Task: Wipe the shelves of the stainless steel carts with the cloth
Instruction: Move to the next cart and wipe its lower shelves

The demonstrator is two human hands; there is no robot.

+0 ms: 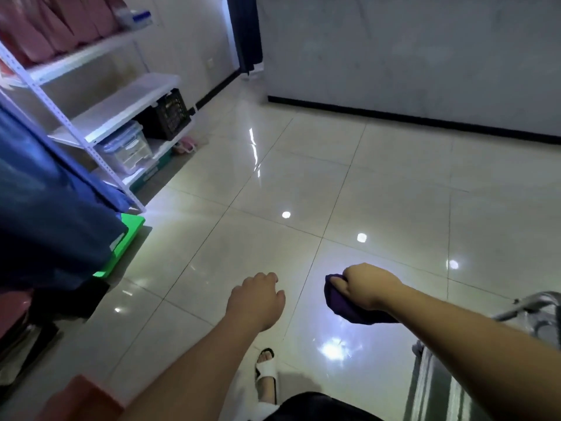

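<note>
My right hand (365, 287) out over the tiled floor (379, 183), fingers curled round the purple cloth (349, 305), my left hand (258, 299) beside it, loosely curled and holding nothing, steel cart (534, 311) edge at near right, white rack (100, 117) far left

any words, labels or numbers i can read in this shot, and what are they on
None can be read.
clear lidded box on the white rack: a pale label shows, print too blurred to read.
green-edged bin below it: pale marks, too blurred.
box on the top shelf: blue patch, no legible letters.
purple cloth in the right hand: no print visible.
</note>
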